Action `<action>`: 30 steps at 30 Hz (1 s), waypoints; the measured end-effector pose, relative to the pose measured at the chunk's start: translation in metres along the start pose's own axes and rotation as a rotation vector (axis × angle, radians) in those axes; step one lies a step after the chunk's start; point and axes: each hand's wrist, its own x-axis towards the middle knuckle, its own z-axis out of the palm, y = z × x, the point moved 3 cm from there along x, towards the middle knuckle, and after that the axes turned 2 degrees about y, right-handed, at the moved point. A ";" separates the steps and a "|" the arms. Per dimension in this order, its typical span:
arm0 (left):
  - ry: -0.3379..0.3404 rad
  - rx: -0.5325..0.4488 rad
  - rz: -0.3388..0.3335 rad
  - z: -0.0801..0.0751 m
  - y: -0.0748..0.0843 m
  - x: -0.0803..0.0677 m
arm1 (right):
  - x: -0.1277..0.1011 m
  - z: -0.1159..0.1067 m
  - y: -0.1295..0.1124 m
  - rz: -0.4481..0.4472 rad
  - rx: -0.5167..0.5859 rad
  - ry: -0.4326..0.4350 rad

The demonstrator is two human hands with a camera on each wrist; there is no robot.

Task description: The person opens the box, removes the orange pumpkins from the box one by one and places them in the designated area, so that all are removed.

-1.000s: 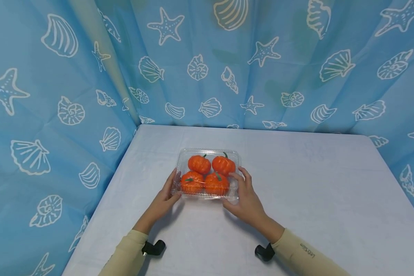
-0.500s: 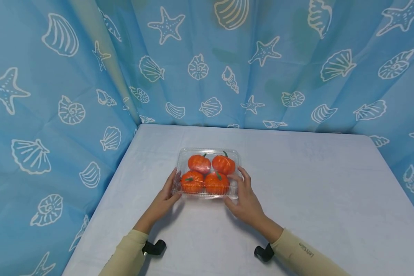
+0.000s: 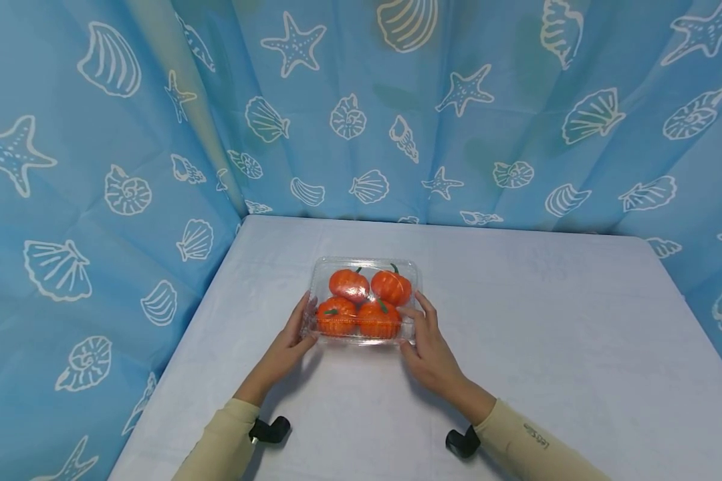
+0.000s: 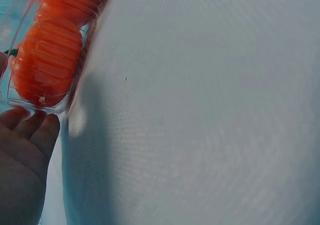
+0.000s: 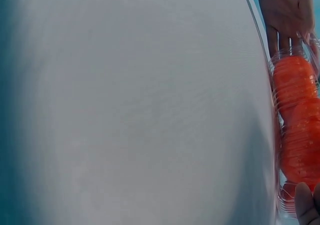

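Observation:
A clear plastic clamshell box (image 3: 366, 260) with its lid down sits on the table, holding several small orange pumpkins (image 3: 349, 285) with green stems. My left hand (image 3: 281, 353) grips the box's left end, thumb at the front corner and fingers along the side. At the opposite end, my right hand (image 3: 434, 355) holds the box, its thumb at the front edge and its fingers over the right side. The left wrist view shows fingers (image 4: 46, 132) against the end wall, close to a ribbed pumpkin (image 4: 47, 60). Right fingertips (image 5: 304, 201) show at the box's near end in the right wrist view.
A white cloth covers the table (image 3: 547, 347). Behind it and to the left hangs a blue curtain (image 3: 337, 174) printed with white shells and starfish. Black wrist cameras (image 3: 271, 431) sit at both cuffs, above the cloth.
My right thumb has slid a little to the right along the box's front edge. The left hand keeps its grip, and the box stays almost where it was.

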 end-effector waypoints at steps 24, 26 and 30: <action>0.026 -0.025 -0.015 0.002 0.000 0.000 | 0.003 -0.007 -0.002 0.019 0.021 -0.080; 0.028 -0.027 -0.016 0.002 0.000 0.000 | 0.003 -0.008 -0.001 0.017 0.022 -0.073; 0.031 -0.009 -0.026 0.002 0.000 -0.001 | 0.003 -0.009 0.000 0.002 0.006 -0.056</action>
